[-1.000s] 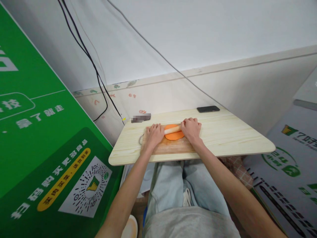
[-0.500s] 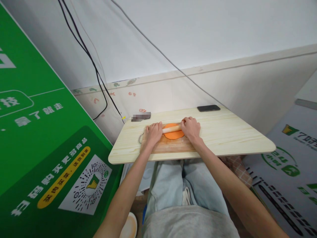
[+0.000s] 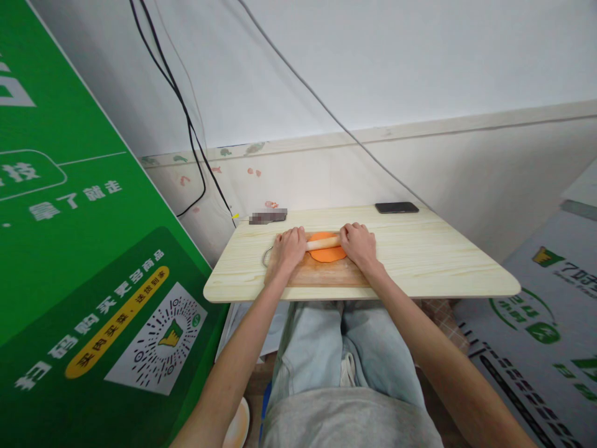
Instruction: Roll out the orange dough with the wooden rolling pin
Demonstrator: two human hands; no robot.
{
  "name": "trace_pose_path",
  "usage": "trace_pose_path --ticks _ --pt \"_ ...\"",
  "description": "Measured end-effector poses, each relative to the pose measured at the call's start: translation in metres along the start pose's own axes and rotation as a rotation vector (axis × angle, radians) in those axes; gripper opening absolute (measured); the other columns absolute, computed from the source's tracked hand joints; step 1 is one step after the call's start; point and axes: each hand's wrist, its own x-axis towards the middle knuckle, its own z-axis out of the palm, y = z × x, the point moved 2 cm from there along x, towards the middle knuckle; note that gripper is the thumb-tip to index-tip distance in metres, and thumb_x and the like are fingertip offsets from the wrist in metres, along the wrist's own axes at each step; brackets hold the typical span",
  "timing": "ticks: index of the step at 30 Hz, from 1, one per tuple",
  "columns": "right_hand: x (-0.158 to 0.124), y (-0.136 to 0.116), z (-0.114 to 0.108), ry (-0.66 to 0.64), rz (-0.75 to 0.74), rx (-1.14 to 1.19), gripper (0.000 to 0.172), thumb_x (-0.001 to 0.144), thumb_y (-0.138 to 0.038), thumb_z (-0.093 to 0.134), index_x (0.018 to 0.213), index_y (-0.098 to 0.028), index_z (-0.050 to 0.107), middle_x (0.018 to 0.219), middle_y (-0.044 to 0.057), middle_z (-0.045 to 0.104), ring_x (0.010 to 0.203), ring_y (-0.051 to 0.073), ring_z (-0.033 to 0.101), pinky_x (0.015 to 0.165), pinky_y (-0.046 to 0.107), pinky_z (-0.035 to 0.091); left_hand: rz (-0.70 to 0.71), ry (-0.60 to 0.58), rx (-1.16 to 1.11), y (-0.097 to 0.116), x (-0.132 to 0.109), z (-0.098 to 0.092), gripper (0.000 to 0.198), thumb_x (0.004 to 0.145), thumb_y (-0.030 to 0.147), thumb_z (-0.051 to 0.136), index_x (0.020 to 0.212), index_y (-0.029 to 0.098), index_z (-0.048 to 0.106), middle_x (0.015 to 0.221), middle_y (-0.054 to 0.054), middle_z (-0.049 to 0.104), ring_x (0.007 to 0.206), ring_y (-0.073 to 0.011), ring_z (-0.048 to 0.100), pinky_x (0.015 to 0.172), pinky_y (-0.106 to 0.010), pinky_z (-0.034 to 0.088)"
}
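Note:
A pale wooden rolling pin (image 3: 323, 243) lies across a flattened sheet of orange dough (image 3: 328, 255). My left hand (image 3: 289, 250) is closed on the pin's left end, and my right hand (image 3: 358, 244) grips its right end. Both hands hide the pin's tips. Under the dough rests a wooden cutting board (image 3: 321, 275), with a metal ring handle (image 3: 267, 256) showing at its left side. The dough shows on both the far and near sides of the pin.
The board is on a light wood-grain table (image 3: 433, 261). At its back edge lie a black phone (image 3: 397, 208) and a partly blurred dark object (image 3: 268, 216). A green printed panel (image 3: 93, 249) stands left, a grey printed panel (image 3: 541, 311) right. Cables (image 3: 186, 118) hang along the wall.
The camera view has tilted and shifted slightly. Both hands stay on the rolling pin, which sits in nearly the same place over the orange dough.

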Motion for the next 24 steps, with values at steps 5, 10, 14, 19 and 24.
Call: trace_pose_path --ticks 5,10,14,19,24 --pt "0.0018 0.0002 0.0008 0.027 -0.001 0.016 0.042 0.115 -0.028 0.042 0.123 -0.017 0.082 0.126 0.018 0.08 0.116 0.03 0.071 0.09 0.037 0.05 -0.095 0.046 -0.013 -0.0028 0.0002 -0.0058 0.049 0.122 0.028 0.025 0.121 0.023 0.074 0.133 -0.013 0.081 0.129 -0.0289 0.072 0.108 -0.039 0.05" --pt "0.0026 0.0021 0.004 0.042 0.028 0.009 0.041 0.113 -0.029 0.045 0.121 -0.017 0.083 0.125 0.018 0.081 0.114 0.03 0.072 0.086 0.036 0.05 -0.119 0.04 -0.014 -0.0027 -0.0006 -0.006 0.047 0.122 0.029 0.027 0.118 0.024 0.073 0.132 -0.012 0.08 0.131 -0.0294 0.071 0.108 -0.04 0.049" --pt "0.0015 0.0005 0.0036 0.026 0.027 -0.026 0.045 0.115 -0.03 0.042 0.122 -0.016 0.084 0.125 0.019 0.081 0.116 0.031 0.072 0.087 0.037 0.051 -0.114 0.041 0.001 -0.0034 -0.0014 -0.0054 0.047 0.122 0.028 0.026 0.119 0.025 0.072 0.134 -0.012 0.079 0.132 -0.0304 0.069 0.109 -0.041 0.05" --pt "0.0009 -0.001 0.0024 0.018 0.012 -0.045 0.048 0.118 -0.032 0.04 0.121 -0.017 0.085 0.124 0.018 0.081 0.115 0.029 0.073 0.088 0.035 0.05 -0.124 0.044 -0.012 -0.0031 -0.0026 -0.0074 0.044 0.122 0.028 0.028 0.119 0.025 0.072 0.136 -0.012 0.078 0.133 -0.0296 0.068 0.109 -0.04 0.049" --pt "0.0002 -0.0031 0.0043 0.017 -0.057 -0.042 0.053 0.122 -0.038 0.036 0.119 -0.017 0.085 0.123 0.017 0.081 0.112 0.026 0.075 0.087 0.032 0.049 -0.146 0.065 -0.014 -0.0015 -0.0041 -0.0082 0.044 0.122 0.027 0.029 0.117 0.025 0.073 0.138 -0.012 0.078 0.133 -0.0299 0.068 0.106 -0.041 0.049"
